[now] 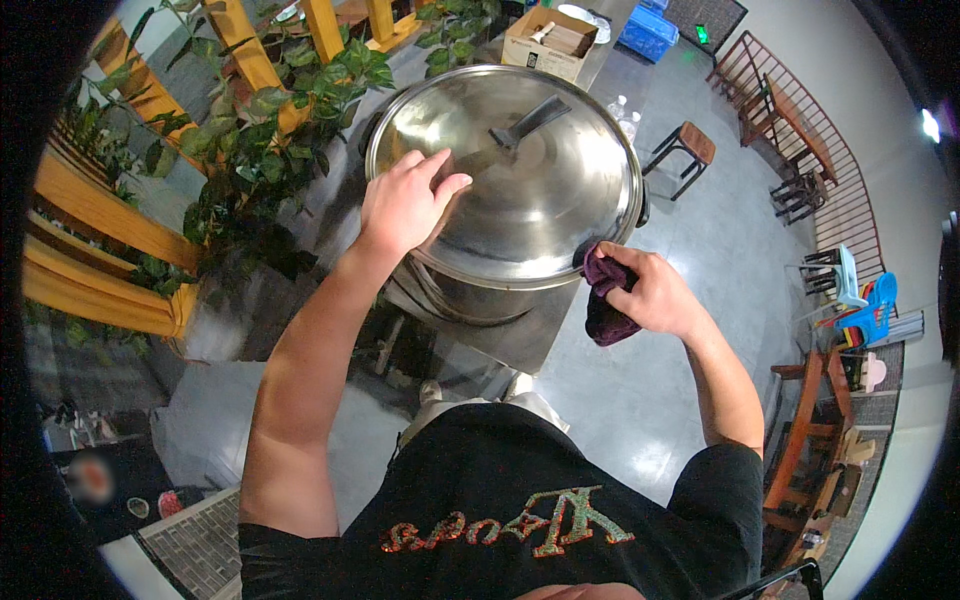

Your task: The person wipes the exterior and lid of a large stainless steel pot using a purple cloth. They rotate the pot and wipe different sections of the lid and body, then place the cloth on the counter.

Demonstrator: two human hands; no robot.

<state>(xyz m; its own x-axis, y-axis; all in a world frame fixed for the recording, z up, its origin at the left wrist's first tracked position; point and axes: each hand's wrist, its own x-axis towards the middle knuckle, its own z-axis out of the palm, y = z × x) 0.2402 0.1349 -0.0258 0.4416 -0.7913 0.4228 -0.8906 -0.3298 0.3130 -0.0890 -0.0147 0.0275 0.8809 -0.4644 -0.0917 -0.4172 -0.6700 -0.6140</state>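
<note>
A large domed stainless-steel lid (555, 187) with a black handle (529, 122) on top covers a wide metal pot (480, 296). Over the lid's left part is my left hand (403, 199), holding nothing, its thumb and forefinger spread; whether the fingers touch the metal is hard to tell. My right hand (656, 292) grips a dark purple cloth (611, 300) at the lid's front right edge. Part of the cloth hangs below the fingers. Most of the pot's body is hidden beneath the lid.
The pot stands on a metal table (517, 337). Leafy plants (277, 135) and a yellow wooden railing (112, 210) border the left. Behind the pot is a cardboard box (544, 52); plastic bottles (618, 107) stand at its right. A stool (684, 150) is on the floor.
</note>
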